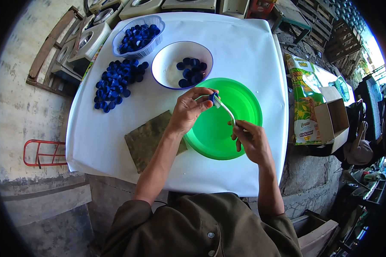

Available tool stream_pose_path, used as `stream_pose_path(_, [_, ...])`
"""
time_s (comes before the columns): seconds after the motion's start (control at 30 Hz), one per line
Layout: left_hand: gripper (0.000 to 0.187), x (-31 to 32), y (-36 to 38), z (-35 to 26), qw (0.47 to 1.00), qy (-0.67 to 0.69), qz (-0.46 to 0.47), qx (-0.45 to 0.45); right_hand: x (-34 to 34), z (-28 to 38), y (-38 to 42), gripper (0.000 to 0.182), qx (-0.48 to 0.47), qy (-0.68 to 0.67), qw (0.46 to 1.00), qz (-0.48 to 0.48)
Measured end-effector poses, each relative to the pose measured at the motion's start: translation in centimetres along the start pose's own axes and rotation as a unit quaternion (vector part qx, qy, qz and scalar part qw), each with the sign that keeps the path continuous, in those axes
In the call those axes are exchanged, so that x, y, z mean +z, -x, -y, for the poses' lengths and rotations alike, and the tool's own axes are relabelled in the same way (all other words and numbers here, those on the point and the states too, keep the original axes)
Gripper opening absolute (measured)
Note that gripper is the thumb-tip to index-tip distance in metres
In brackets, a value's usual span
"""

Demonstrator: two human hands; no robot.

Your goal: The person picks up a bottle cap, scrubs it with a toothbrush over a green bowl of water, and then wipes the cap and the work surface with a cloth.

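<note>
Head view shows a white-covered table (pixel 116 145), its near edge partly hidden by the person's shirt (pixel 180 229). The hands cover parts of the green basin's rim (pixel 252 100); the left forearm crosses a brown board (pixel 148 137). Pale contents in the white bowl (pixel 161 68) are hard to identify. Over the basin, the right hand (pixel 252 140) grips a toothbrush (pixel 230 114), hiding its handle end; the left hand (pixel 188 109) pinches a blue cap (pixel 213 98), partly finger-covered, apparently against the bristles.

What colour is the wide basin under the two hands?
The basin is bright green, seen best in the head view.
</note>
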State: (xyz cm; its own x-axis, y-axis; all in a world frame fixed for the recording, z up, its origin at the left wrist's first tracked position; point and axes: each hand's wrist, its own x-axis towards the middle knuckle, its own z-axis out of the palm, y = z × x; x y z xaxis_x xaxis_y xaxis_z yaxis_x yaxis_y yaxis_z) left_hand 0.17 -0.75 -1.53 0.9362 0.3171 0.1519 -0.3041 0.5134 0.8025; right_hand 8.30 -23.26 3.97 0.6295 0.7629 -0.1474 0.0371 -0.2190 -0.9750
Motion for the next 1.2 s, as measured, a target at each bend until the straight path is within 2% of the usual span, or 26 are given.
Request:
stream_pose_path(0.07, [0.026,0.4,0.1,-0.4,1.0,-0.016,-0.005,-0.001,-0.2,0.2,-0.1,0.023,0.012,-0.028,1.0,-0.001])
stream_pose_path(0.17, [0.029,0.5,0.0,-0.7,0.996,-0.089,0.015,0.007,0.2,-0.2,0.2,0.024,0.012,0.001,1.0,0.019])
stream_pose_path(0.4, [0.031,0.3,0.0,-0.4,0.999,-0.047,0.005,-0.016,0.5,1.3,0.3,0.021,0.024,0.097,0.993,-0.054])
stream_pose_path(0.5, [0.032,0.3,-0.1,-0.2,0.999,-0.032,-0.013,-0.014,0.8,0.6,0.3,0.022,-0.067,0.118,0.99,-0.048])
stream_pose_path(0.67, [0.035,1.5,0.0,-1.0,0.994,-0.084,-0.063,-0.028,-0.8,0.9,0.6,0.022,-0.045,0.162,0.98,-0.106])
stream_pose_path(0.77, [0.038,1.0,0.0,-0.7,0.992,-0.12,-0.025,-0.033,-0.5,1.2,0.6,0.022,-0.128,0.177,0.969,-0.119])
stream_pose_path(0.9, [0.034,0.7,0.2,-0.2,0.993,-0.115,-0.006,-0.009,1.0,1.2,-0.4,0.023,-0.176,0.22,0.95,-0.134])
stream_pose_path(1.07, [0.038,1.1,0.2,-0.6,0.997,-0.044,-0.056,0.025,1.2,0.5,0.0,0.024,-0.165,0.179,0.964,-0.108])
stream_pose_path(1.17, [0.037,0.1,0.5,-0.3,0.995,-0.101,-0.008,-0.022,1.0,1.3,-0.3,0.024,-0.143,0.213,0.958,-0.131])
stream_pose_path(1.2, [0.037,0.0,0.5,-0.1,0.995,-0.096,-0.005,-0.013,1.1,1.2,-0.4,0.024,-0.15,0.206,0.956,-0.142])
